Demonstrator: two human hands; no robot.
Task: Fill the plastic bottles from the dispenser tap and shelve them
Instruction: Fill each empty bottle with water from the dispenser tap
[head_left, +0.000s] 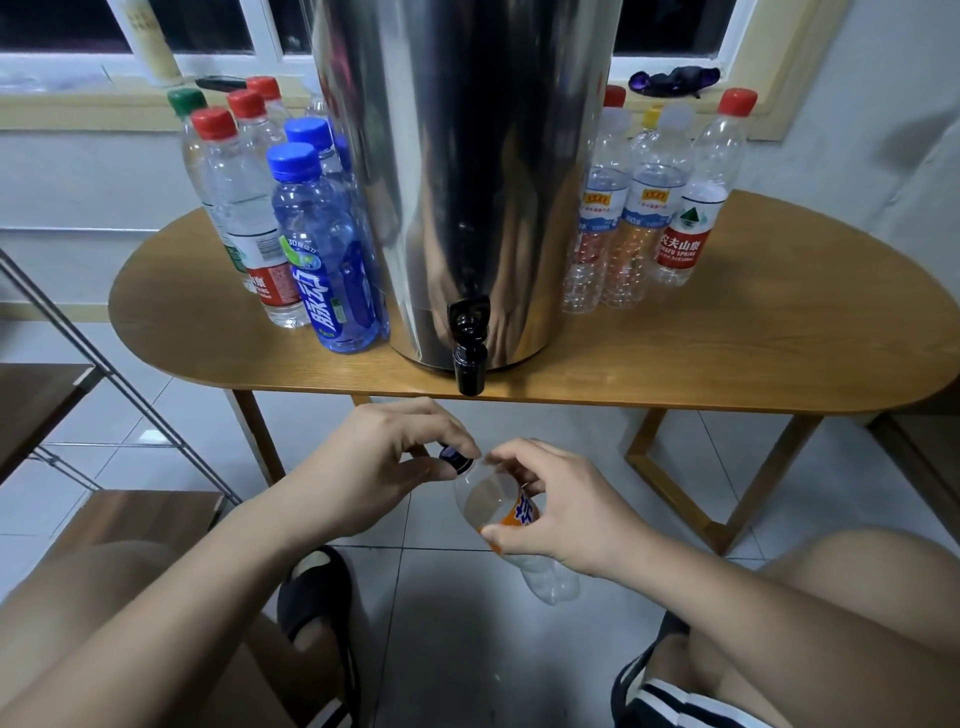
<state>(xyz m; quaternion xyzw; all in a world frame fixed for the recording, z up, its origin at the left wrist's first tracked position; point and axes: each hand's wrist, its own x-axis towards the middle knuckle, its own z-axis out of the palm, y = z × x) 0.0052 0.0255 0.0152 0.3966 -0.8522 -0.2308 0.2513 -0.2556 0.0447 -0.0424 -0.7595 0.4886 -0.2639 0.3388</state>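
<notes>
My right hand (563, 514) curls round the orange-labelled bottle (485, 498), holding it tilted above the floor (467, 654), just below the black tap (470, 364) of the steel dispenser (467, 182) at the table (727, 343) edge. My left hand (384, 462) holds the dark cap (455, 458) at its mouth in a fingertip pinch (whether the cap is on or off the thread, I cannot tell). Other capped bottles (691, 208) flank the dispenser.

Bare forearms (675, 566) and knees (857, 566); black slide sandals (317, 597), the right white-striped.
</notes>
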